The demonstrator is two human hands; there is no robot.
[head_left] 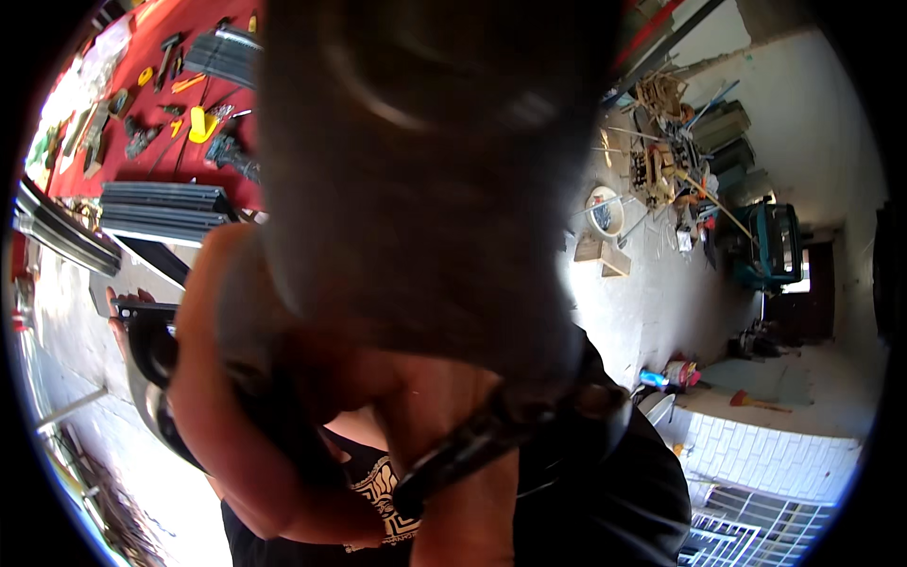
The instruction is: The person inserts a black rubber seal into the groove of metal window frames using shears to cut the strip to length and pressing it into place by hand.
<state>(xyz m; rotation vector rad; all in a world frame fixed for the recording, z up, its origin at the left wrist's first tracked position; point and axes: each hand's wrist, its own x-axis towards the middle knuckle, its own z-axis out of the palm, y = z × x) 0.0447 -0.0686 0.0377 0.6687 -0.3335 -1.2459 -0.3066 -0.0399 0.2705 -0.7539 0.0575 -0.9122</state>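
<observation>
A large, dark, blurred object (pixel 425 208) fills the upper middle, very close, and I cannot make out its kind. My left arm (pixel 203 397) bends up at the left and passes behind it; that hand is hidden. My right forearm (pixel 463 491) rises from the lower edge, crossed by a dark, long thing (pixel 477 439) too blurred to name. The right hand's fingers are lost in shadow beneath the dark object. Farther left, fingertips (pixel 115 317) show beside a black bar with holes (pixel 146 310); whose hand this is, I cannot tell.
Dark metal profiles (pixel 170 210) lie stacked beside a red table (pixel 156 104) bearing a yellow tool (pixel 201 125), a hammer (pixel 167 59) and drills. At right stand a white bucket (pixel 605 212), a wooden block (pixel 602 257), piled scrap (pixel 661 161) and a teal machine (pixel 777 246). White grating (pixel 746 529) lies lower right.
</observation>
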